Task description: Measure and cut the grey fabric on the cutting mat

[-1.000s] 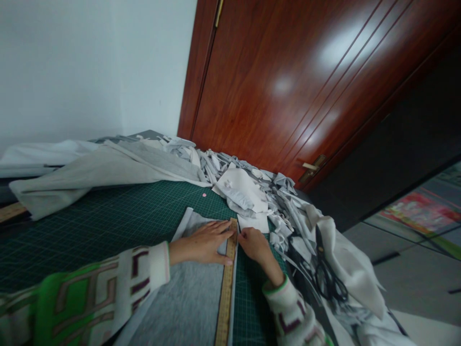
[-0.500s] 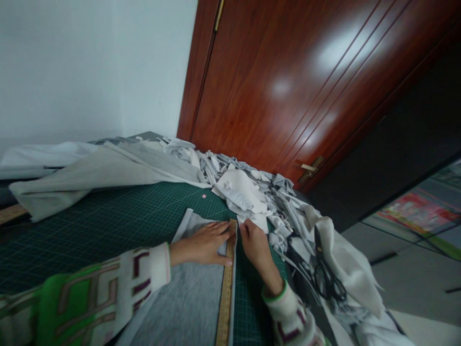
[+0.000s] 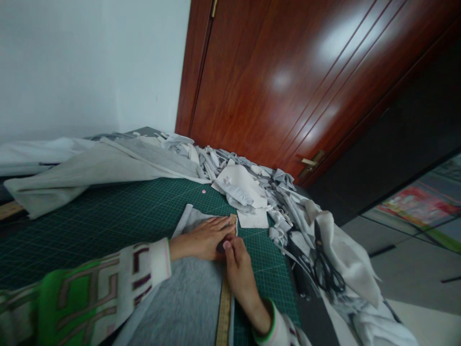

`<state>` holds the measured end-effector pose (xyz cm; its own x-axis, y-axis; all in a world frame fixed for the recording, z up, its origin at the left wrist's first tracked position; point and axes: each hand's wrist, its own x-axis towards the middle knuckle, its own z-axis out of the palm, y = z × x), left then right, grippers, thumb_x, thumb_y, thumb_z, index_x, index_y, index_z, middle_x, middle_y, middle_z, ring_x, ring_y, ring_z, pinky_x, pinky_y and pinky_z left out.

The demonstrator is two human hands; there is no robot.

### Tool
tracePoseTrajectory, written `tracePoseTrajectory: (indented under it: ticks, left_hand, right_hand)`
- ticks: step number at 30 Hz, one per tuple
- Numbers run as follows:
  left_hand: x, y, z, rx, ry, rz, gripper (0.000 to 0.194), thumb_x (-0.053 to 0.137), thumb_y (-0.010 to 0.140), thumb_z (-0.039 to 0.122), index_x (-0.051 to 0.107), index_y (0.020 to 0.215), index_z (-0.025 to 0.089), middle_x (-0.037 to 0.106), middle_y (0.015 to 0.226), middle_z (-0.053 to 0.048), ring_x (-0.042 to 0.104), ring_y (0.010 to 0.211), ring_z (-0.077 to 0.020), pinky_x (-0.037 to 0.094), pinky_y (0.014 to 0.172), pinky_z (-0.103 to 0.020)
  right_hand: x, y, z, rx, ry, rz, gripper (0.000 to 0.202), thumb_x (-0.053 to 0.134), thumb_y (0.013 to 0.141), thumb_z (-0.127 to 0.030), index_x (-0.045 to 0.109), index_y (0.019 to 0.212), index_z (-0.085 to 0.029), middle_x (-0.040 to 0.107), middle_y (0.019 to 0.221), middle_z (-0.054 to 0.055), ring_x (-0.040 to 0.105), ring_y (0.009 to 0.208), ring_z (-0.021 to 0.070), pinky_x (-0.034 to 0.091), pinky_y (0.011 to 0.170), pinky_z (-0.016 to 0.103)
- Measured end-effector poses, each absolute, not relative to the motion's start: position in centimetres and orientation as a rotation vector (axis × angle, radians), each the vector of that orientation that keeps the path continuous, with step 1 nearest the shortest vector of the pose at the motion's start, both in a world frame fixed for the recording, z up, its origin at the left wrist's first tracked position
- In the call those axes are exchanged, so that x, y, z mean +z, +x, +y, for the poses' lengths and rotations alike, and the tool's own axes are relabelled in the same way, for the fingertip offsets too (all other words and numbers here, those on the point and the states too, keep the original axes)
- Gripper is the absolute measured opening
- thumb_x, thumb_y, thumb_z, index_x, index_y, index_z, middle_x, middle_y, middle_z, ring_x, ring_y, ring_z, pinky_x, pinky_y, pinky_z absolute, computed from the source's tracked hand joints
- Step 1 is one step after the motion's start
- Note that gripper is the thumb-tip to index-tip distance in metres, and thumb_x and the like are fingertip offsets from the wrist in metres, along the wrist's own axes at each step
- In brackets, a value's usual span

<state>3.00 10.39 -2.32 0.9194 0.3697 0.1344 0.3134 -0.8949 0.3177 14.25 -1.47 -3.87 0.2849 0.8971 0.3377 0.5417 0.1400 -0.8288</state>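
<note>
Our L hand w/ fingers spread flat on ruler, by R edge of grey cloth, near centre, our R hand w/ fingers curled, can't tell if holding, open green mat L, scraps far

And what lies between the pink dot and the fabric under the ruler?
Only green cutting mat shows between the pink dot and that fabric, in the head view.
</note>
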Motion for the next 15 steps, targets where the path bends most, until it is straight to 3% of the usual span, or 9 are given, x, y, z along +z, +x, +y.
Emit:
tracePoseTrajectory:
  ticks: [7, 11, 15]
  left_hand:
    - [-2.1, 2.9, 10.0, 0.281, 2.802, 0.517, 0.083, 0.072, 0.075, 0.032, 0.037, 0.148, 0.01, 0.026, 0.159, -0.02, 0.025, 0.147, -0.0324, 0.024, 0.12, -0.043]
    - [-1.7, 2.9, 9.8, 0.277, 2.808, 0.517, 0.086, 0.073, 0.076, 0.039, 0.036, 0.148, 0.009, 0.024, 0.16, -0.02, 0.023, 0.148, -0.0316, 0.023, 0.12, -0.043]
    - [-1.6, 2.9, 9.8, 0.226, 2.814, 0.537, 0.092, 0.075, 0.076, 0.049, 0.035, 0.148, 0.009, 0.023, 0.159, -0.022, 0.021, 0.148, -0.0322, 0.021, 0.12, -0.043]
  right_hand:
    - [-4.2, 13.9, -1.1, 0.148, -1.608, -1.506, 0.033, 0.029, 0.101, -0.025, 0.059, 0.107, -0.014, 0.062, 0.106, 0.015, 0.06, 0.102, 0.0243, 0.048, 0.092, 0.039]
    - [-4.0, 14.4, -1.4, 0.021, -1.738, -1.554, 0.032, 0.028, 0.101, -0.02, 0.059, 0.102, -0.012, 0.061, 0.101, 0.015, 0.063, 0.09, 0.023, 0.051, 0.082, 0.035]
    - [-3.2, 15.2, -1.2, -0.14, -1.997, -1.607, 0.028, 0.033, 0.102, -0.017, 0.058, 0.091, -0.014, 0.063, 0.084, 0.01, 0.064, 0.074, 0.0225, 0.048, 0.065, 0.031]
